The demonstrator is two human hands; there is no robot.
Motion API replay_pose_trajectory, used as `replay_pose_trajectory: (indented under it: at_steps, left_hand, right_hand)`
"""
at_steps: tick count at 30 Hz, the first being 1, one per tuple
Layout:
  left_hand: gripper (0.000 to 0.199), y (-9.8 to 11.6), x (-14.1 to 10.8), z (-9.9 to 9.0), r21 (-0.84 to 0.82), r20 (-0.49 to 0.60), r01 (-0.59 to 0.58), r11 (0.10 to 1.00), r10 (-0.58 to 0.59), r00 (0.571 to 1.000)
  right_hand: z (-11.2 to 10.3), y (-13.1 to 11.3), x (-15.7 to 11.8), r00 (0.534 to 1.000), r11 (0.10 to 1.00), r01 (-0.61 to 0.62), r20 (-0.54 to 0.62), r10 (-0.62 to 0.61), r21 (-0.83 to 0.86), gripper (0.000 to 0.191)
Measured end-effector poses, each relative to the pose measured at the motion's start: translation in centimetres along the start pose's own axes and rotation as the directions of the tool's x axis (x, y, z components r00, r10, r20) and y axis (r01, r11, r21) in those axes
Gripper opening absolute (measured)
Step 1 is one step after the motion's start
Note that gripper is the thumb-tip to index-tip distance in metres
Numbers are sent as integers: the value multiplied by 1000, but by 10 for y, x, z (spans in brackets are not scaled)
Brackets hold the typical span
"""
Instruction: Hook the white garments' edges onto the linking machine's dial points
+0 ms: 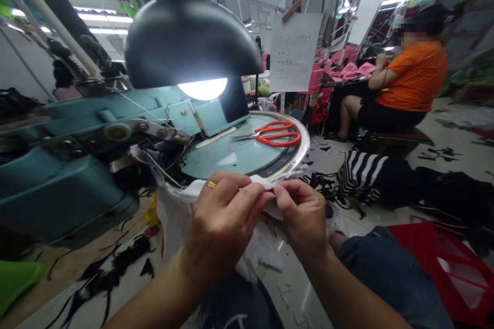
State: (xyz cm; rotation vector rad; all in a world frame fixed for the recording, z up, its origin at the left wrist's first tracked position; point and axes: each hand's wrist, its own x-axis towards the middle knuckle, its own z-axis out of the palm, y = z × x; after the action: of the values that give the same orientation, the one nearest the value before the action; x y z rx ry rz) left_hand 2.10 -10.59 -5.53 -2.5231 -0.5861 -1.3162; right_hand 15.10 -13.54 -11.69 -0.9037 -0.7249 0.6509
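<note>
Head view, and both hands are in close: the left hand and the right hand each pinch tight on a white fabric piece, fingers nearly meeting, with the cloth hanging below them, just in front of a round teal plate. Orange-handled scissors lie on that plate beside a teal sewing machine, and a co-worker in orange sits well off, working.
</note>
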Motion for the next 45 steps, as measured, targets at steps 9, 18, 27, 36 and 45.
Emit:
replay_pose_trajectory:
  at_steps: [9, 18, 27, 36, 45]
  left_hand:
    - [21, -14, 29, -24, -34, 436, 259, 965, -219, 873]
    - [11, -10, 33, -18, -137, 433, 294, 946, -210, 877]
    - [10, -7, 28, -15, -161, 411, 317, 935, -228, 883]
    - [10, -7, 30, -13, -162, 398, 334, 928, -248, 883]
    - [9, -14, 39, -22, -176, 528, 468, 866, -318, 787]
  right_hand:
    - [5, 4, 1, 1000, 1000, 2, 6, -2, -11, 10]
    - [1, -13, -1, 990, 988, -5, 142, 27, -153, 6]
    - [6, -2, -6, 985, 982, -140, 118, 125, 128, 7]
    - [5, 6, -7, 975, 956, -205, 126, 181, 212, 12]
    - [8, 6, -8, 975, 965, -201, 132, 179, 171, 18]
